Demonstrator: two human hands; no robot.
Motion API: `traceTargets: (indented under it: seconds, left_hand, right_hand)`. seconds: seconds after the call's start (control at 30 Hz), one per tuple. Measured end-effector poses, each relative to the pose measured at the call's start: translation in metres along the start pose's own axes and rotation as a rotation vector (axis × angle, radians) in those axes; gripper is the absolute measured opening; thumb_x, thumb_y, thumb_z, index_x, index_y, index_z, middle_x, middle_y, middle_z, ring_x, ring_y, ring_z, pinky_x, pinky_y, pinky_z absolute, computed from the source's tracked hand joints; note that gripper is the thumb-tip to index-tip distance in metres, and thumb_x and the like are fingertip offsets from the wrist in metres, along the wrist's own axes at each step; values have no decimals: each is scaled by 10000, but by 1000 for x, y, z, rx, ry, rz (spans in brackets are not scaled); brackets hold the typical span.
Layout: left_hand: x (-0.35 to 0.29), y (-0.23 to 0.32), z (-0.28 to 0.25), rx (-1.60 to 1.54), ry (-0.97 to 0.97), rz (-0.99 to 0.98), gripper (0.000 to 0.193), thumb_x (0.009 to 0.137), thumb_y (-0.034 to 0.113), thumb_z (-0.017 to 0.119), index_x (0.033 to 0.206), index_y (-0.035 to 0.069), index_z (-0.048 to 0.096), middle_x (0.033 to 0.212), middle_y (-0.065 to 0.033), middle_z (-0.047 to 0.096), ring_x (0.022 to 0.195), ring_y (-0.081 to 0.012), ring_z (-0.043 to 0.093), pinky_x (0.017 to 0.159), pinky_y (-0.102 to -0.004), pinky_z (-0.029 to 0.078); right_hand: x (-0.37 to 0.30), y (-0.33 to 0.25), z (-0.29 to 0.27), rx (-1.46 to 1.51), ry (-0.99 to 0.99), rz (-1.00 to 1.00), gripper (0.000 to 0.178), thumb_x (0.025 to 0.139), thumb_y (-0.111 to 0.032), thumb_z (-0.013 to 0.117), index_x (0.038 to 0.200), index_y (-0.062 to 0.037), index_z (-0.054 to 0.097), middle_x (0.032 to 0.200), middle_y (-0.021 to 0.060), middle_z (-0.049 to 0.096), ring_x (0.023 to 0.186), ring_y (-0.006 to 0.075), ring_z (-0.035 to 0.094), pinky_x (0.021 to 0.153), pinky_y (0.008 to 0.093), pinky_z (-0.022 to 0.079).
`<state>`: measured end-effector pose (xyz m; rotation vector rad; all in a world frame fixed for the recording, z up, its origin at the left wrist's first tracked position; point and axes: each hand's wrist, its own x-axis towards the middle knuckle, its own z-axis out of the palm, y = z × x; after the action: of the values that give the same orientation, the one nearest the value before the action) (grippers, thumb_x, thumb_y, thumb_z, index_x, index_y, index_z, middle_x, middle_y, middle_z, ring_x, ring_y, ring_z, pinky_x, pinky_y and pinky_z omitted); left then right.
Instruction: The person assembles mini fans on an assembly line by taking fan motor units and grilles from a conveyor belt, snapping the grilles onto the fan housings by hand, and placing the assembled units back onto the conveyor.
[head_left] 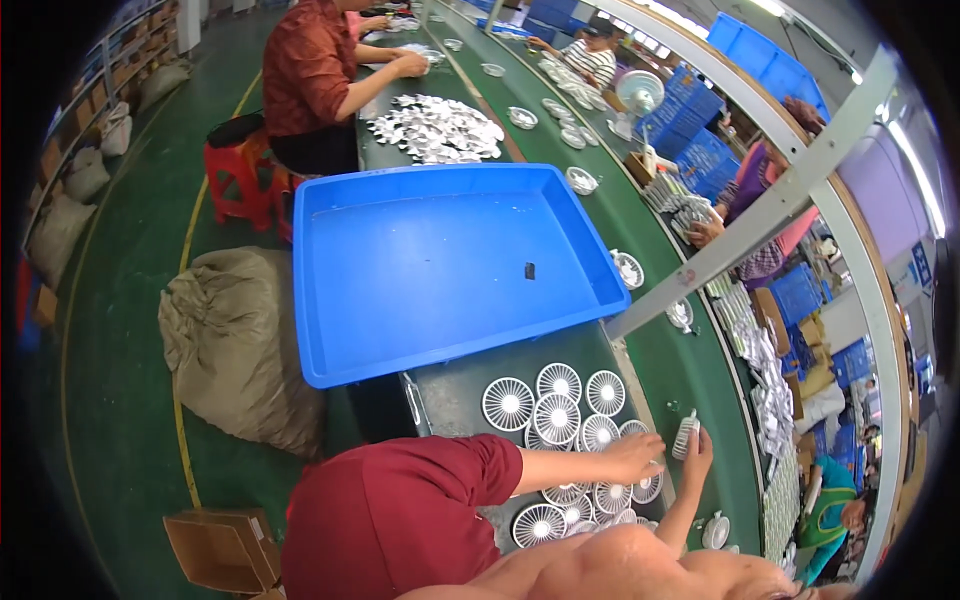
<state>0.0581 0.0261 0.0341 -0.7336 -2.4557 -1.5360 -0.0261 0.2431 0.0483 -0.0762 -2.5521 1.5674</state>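
A cluster of white round fan grilles (556, 415) lies flat on the dark table in front of me. My left hand (634, 457), on an arm in a red sleeve, rests palm down on the grilles at the right edge of the cluster; whether it grips one I cannot tell. Just to the right, over the edge of the green belt (690, 370), my right hand (697, 455) holds a small white grille piece (685, 433) upright. The two hands are almost touching.
A large blue tray (440, 265) sits beyond the grilles, with one small dark bit inside. White fan parts ride the belt. A person in a red-brown shirt (310, 70) works at a pile of white parts (436, 128). On the floor are a sack (235, 345), a red stool (238, 175) and a cardboard box (222, 550).
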Motion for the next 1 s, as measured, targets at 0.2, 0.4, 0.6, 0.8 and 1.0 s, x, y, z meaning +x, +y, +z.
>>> traceTargets:
  seconds: [0.2, 0.4, 0.6, 0.8, 1.0]
  left_hand:
    - [23, 5, -5, -899, 182, -232, 566, 987, 486, 349, 1317, 35, 436, 1258, -149, 526, 1180, -255, 502, 989, -355, 381]
    - [14, 46, -22, -1271, 245, -193, 425, 1000, 381, 411, 1291, 74, 448, 1138, -22, 532, 1087, -107, 489, 930, -258, 387]
    - [2, 58, -20, -1281, 231, -88, 423, 1009, 355, 396, 1317, 66, 400, 1169, -47, 513, 1083, -122, 490, 925, -279, 393]
    - [-3, 67, -24, -641, 517, 253, 518, 875, 252, 540, 1282, -36, 398, 1283, -203, 429, 1228, -353, 400, 1048, -410, 293]
    - [4, 58, -39, -778, 345, 101, 460, 883, 239, 525, 1263, 3, 416, 1201, -174, 471, 1126, -289, 473, 982, -376, 366]
  right_hand:
    - [-99, -102, 48, -6, -107, -308, 607, 817, -72, 613, 1383, -21, 398, 1312, 133, 504, 1154, 234, 525, 988, 342, 406]
    - [-129, -114, 71, -169, 79, -501, 702, 924, -493, 461, 1419, -16, 318, 1432, 176, 357, 1318, 299, 360, 1076, 397, 284]
    - [-139, -125, 84, -106, 205, -626, 726, 952, -567, 342, 1445, -39, 272, 1436, 172, 349, 1304, 298, 382, 1066, 385, 307]
    - [-137, -113, 74, 688, 65, -145, 661, 969, -552, 315, 1445, -94, 290, 1355, 107, 458, 1205, 249, 482, 1029, 383, 371]
    - [-127, -115, 74, 176, 154, -237, 574, 996, -510, 309, 1391, -96, 355, 1253, 62, 500, 1121, 181, 499, 933, 318, 414]
